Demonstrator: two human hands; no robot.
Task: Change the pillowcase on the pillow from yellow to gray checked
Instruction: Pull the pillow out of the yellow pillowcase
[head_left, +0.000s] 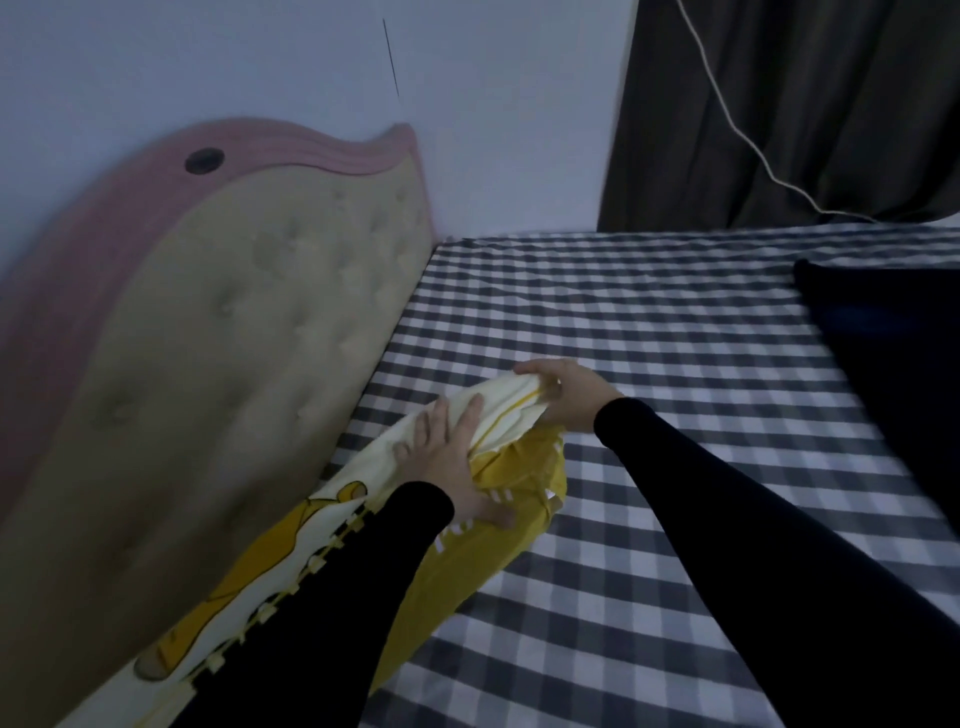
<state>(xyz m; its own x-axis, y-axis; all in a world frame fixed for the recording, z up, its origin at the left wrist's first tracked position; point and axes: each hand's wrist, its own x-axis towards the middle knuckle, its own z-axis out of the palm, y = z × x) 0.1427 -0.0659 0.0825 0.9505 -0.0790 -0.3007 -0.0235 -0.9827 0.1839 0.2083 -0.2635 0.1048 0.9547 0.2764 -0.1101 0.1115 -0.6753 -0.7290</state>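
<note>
A pillow in a yellow pillowcase (488, 551) with a cream cartoon-print face lies on the bed along the headboard. At its far end the case's opening is bunched, and the cream pillow end (511, 410) sticks out. My right hand (563, 392) is closed around that cream end. My left hand (452, 462) lies spread on the pillow beside the bunched opening, fingers on the cream side and thumb on the yellow fabric. I cannot make out a separate gray checked pillowcase against the checked sheet.
The gray checked bedsheet (675, 374) covers the mattress. A tufted beige headboard with pink trim (249, 332) stands at the left. A dark folded blanket (893, 364) lies at the right. Dark curtains (810, 104) and a white cord (748, 140) hang at the back.
</note>
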